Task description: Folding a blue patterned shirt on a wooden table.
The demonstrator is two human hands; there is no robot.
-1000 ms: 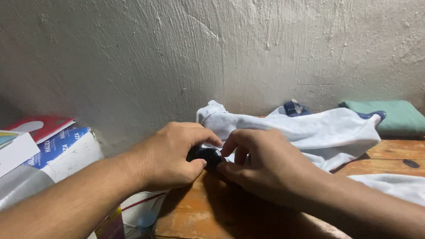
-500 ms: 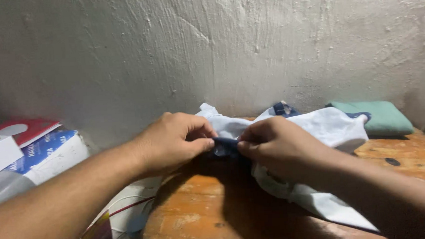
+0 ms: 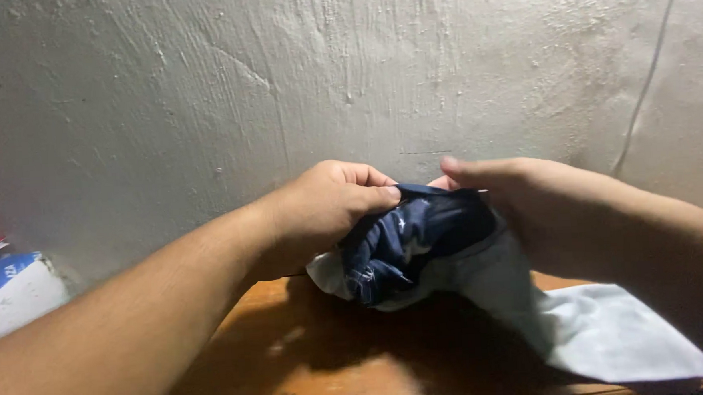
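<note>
Cloth (image 3: 418, 246), soft, crumpled, navy and pale blue, is bunched in the closed grip of left hand (image 3: 320, 211) and right hand (image 3: 520, 205) above the worn wooden counter (image 3: 296, 369).

Bare wooden tabletop (image 3: 313, 376) open at front left; rough plaster wall (image 3: 281, 81) blocking behind; stacked boxes (image 3: 7, 288) crowding far left edge

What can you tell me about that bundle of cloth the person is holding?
The cloth bundle is soft, crumpled fabric: a dark navy part with small white marks, wrapped in pale bluish-white fabric. It is held up above the wooden table, near the plastered wall. The left hand grips its left edge, the right hand its right. A pale flap trails down to the right.
</note>
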